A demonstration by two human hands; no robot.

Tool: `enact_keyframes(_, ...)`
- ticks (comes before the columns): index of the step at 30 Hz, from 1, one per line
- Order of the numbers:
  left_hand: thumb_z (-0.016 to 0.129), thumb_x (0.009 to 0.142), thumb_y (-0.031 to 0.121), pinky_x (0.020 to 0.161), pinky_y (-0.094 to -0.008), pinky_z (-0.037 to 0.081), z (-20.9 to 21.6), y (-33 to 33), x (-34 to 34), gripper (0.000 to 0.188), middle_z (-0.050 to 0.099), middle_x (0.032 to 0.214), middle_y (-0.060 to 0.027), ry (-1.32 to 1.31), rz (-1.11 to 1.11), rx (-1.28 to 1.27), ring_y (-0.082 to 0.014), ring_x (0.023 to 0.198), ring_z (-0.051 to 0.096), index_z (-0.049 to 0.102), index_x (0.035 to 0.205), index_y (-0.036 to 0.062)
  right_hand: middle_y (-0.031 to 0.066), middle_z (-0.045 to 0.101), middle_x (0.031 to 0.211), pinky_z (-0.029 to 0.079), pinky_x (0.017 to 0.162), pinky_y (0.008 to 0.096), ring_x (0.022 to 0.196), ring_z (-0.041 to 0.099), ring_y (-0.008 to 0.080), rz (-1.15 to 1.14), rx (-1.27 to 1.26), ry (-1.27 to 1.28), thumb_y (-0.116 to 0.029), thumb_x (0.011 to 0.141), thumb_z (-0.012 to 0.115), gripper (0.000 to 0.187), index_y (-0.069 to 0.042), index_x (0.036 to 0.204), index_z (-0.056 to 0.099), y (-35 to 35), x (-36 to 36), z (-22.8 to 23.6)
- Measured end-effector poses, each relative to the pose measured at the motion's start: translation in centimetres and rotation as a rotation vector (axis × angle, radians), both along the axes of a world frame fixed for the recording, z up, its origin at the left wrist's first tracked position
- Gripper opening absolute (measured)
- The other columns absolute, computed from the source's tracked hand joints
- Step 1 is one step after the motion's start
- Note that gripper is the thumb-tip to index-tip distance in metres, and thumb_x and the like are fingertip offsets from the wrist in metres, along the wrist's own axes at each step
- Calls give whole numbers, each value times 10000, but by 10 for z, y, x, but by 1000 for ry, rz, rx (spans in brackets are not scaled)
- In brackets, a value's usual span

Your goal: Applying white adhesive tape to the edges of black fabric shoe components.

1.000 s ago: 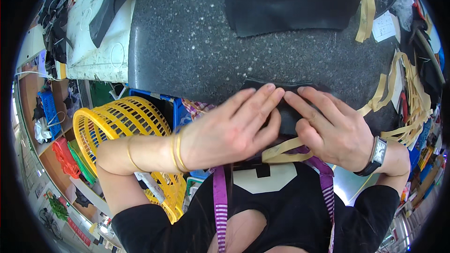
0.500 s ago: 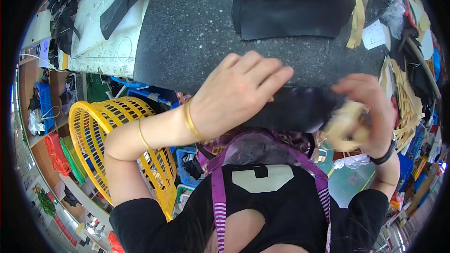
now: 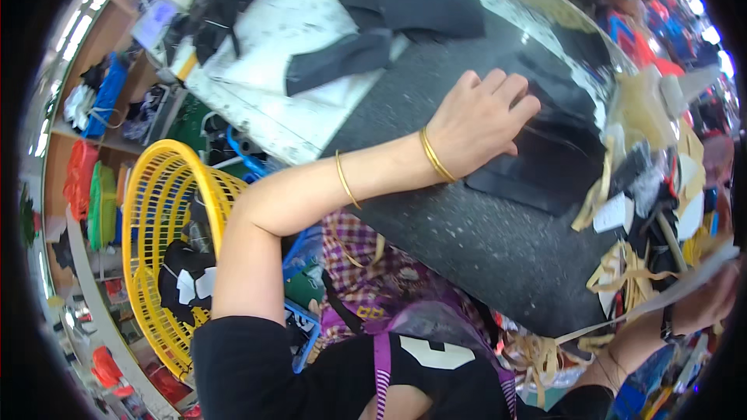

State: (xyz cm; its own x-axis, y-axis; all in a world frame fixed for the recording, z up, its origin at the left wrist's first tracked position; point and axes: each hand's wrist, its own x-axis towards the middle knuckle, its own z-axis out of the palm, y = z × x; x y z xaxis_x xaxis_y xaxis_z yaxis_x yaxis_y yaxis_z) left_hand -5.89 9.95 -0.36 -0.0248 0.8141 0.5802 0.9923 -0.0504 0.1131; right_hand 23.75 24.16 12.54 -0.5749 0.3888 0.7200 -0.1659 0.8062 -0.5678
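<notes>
The left hand lies flat and unclenched on the black piece, which may slide toward three o'clock as the right hand, pinching a tan strip, pulls away.

I wear a black short-sleeved top with a pale shape printed on the chest, and a purple strap runs down over it. My left arm is bare below the sleeve. On my left hand side I have two thin gold bangles at the wrist and one more gold bangle further up the forearm. My right hand has a dark watch strap at its wrist
</notes>
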Motion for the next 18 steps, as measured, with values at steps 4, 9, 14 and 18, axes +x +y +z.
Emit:
enact_keyframes(4, 728, 755, 202, 791, -396, 476, -3, -47, -93, 308, 635, 1000, -105, 26, 263, -149, -283, 995, 575, 647, 1028, 83, 284, 203, 1528, 157, 1132, 560, 1425, 184, 455, -298, 854, -910, -865, 625, 555, 1249, -38, 1503, 233, -20, -25, -1)
enact_keyframes(9, 707, 790, 204, 770, -412, 484, -20, -117, -174, 271, 635, 949, -103, 22, 676, -323, -320, 898, 596, 642, 1002, 48, 286, 390, 1425, 210, 1113, 568, 1339, 367, 447, 28, 607, -1147, -818, 718, 521, 1079, -21, 1430, 366, -3, -1, 7)
enact_keyframes(14, 678, 839, 148, 708, -355, 492, -6, -114, -151, 151, 671, 866, -87, -305, 587, -159, -248, 805, 659, 592, 932, 66, 237, 587, 1146, 477, 920, 337, 1017, 614, 268, -160, -32, -189, -64, 995, 419, 287, 74, 1237, 488, 2, 15, -28)
enact_keyframes(18, 640, 829, 21, 708, -217, 468, 66, -99, -44, 137, 630, 829, 12, -1012, 7, -502, -64, 773, 587, 609, 963, 13, 166, 609, 1024, 540, 747, 392, 808, 596, 262, -10, -356, -60, -277, 958, 595, 302, -52, 1155, 557, -26, 15, -10)
